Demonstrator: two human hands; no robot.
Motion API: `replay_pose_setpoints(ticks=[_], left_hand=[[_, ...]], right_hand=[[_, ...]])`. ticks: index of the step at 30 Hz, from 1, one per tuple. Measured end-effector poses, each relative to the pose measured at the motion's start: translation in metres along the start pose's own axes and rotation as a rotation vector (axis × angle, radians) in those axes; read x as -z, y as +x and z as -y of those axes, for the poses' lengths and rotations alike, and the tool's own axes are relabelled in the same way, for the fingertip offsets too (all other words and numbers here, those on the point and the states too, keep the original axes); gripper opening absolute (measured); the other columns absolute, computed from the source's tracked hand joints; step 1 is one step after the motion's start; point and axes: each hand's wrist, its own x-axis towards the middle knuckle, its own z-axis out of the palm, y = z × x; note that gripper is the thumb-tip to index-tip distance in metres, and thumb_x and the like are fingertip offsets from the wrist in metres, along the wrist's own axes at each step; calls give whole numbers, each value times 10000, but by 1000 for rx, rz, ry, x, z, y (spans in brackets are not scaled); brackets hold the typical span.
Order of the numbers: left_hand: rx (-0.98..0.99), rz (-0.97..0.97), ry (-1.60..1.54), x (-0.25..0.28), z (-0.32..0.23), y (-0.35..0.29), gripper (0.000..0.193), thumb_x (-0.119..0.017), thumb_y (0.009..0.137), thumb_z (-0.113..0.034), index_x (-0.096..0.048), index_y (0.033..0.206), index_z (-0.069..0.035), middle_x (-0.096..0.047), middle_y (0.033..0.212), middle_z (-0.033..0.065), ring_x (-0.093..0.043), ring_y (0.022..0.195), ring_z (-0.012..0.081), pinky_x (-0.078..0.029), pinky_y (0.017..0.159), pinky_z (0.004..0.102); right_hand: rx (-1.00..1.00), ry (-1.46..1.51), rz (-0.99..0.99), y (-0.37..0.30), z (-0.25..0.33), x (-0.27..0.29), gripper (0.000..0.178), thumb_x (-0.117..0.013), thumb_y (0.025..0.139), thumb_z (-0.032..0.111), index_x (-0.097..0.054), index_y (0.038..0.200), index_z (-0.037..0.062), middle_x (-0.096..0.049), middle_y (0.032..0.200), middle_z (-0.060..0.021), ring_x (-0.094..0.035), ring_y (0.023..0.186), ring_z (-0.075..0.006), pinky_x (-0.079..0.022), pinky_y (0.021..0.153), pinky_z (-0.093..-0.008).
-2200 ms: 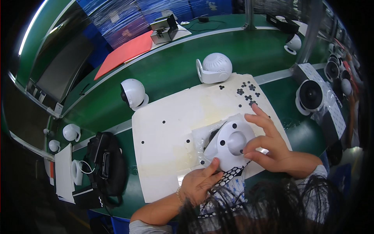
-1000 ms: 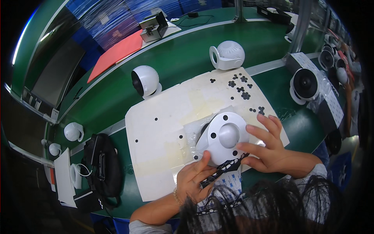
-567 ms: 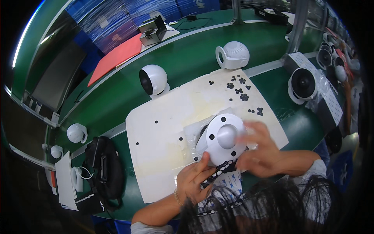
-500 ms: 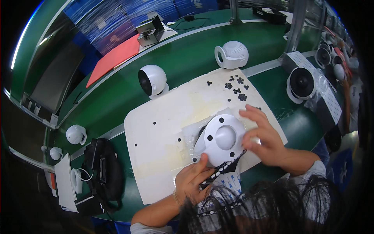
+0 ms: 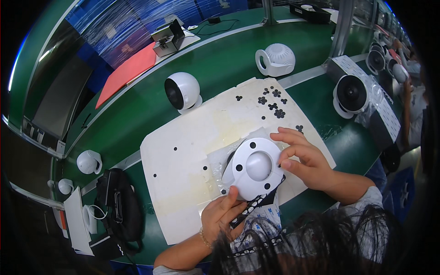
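A white, globe-headed device [image 5: 259,166] lies base up on bubble wrap [image 5: 215,162] in front of me. Black round pads sit on its ring-shaped base. My left hand [image 5: 222,213] holds the lower left edge, a digit on the rim and its other fingers curled, partly hidden. Beside those fingers runs a black sheet with white oval gaps [image 5: 261,200], over printed backing paper [image 5: 266,217]. At the right rim my right hand [image 5: 307,160] has thumb and a finger pinched close together, its upper finger stretched out. Whatever is under those fingertips stays hidden.
The white board [image 5: 178,183] carries loose black pads [image 5: 276,93]. Similar white devices stand at the back [image 5: 187,89], back right [image 5: 275,59], right [image 5: 350,94] and left [image 5: 89,162]. A black bag [image 5: 118,206] lies left; a patterned box [image 5: 366,78] stands right.
The view has shifted slightly. My right hand's fingers have drawn in at the base's right rim, nearer together than before. The left hand keeps its place at the lower edge.
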Motion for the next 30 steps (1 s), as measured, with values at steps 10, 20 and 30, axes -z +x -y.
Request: replay_pose_setpoints(ticks=[10, 20, 30], left_hand=[[24, 47, -58, -2, 6, -2, 364, -648, 519, -34, -600, 878, 0, -415, 1266, 166, -607, 758, 244, -494, 676, 318], [81, 157, -176, 10, 6, -9, 442, -648, 544, -46, -559, 976, -12, -392, 1271, 206, -599, 882, 279, -495, 706, 328], [482, 135, -612, 15, -26, 31, 548, -611, 782, -379, -479, 1092, 53, -554, 1029, 124, -552, 829, 165, -444, 708, 210]], right_hand=[[385, -653, -121, -11, -6, 8, 145, -593, 782, 166, -610, 906, 93, -479, 1177, -100, -377, 1134, -267, -303, 898, -369], [-472, 777, -55, 54, -26, 24, 267, -578, 780, 141, -551, 985, -29, -599, 853, -72, -574, 759, -133, -454, 712, -253], [245, -1128, -230, 181, -166, 21, 145, -514, 786, 110, -610, 869, 39, -603, 858, -100, -565, 810, -258, -470, 683, -353]])
